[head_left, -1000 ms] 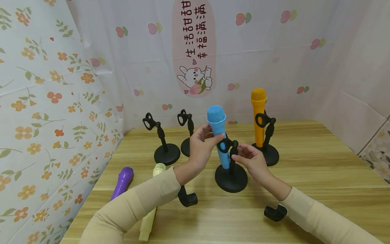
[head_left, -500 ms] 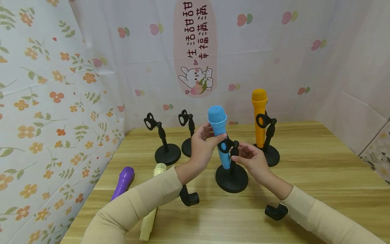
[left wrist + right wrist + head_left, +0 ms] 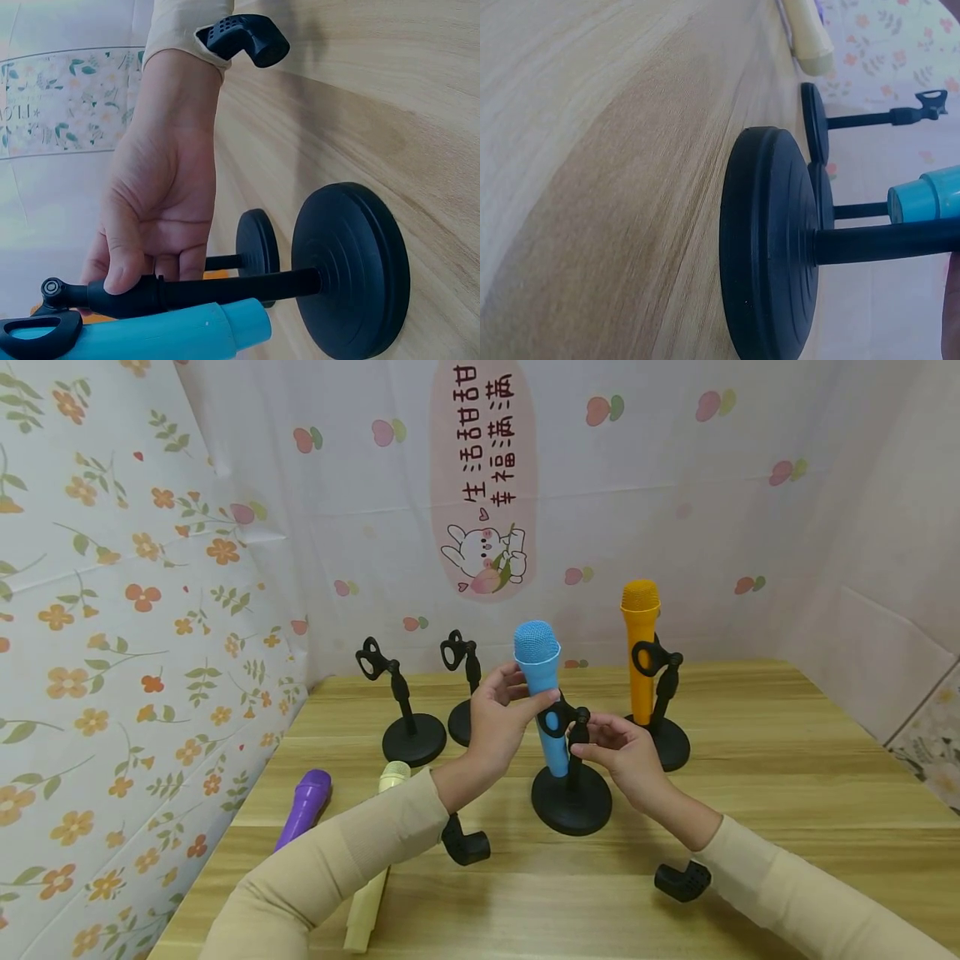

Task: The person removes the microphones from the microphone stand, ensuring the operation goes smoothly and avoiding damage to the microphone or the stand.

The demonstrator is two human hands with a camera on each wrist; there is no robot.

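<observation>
In the head view a blue microphone (image 3: 537,647) leans slightly, its body passing through the ring clip of a black microphone stand (image 3: 572,802). My left hand (image 3: 497,720) grips the microphone's body just under its mesh head, thumb near the clip. My right hand (image 3: 626,760) pinches the stand's post below the clip joint. The left wrist view shows my right hand (image 3: 161,202), its thumb on the post above the round base (image 3: 349,270). The microphone's lower end (image 3: 922,201) stays above the base in the right wrist view.
An orange microphone (image 3: 639,627) stands in another black stand (image 3: 667,745) behind my right hand. Two more stands (image 3: 414,739) (image 3: 459,722) are at the back left. A purple microphone (image 3: 303,806) and a cream microphone (image 3: 363,914) lie on the wooden table (image 3: 570,906), partly behind my left sleeve.
Both hands keep their hold on the blue microphone and its stand. Only a slight shift of the whole head view shows.
</observation>
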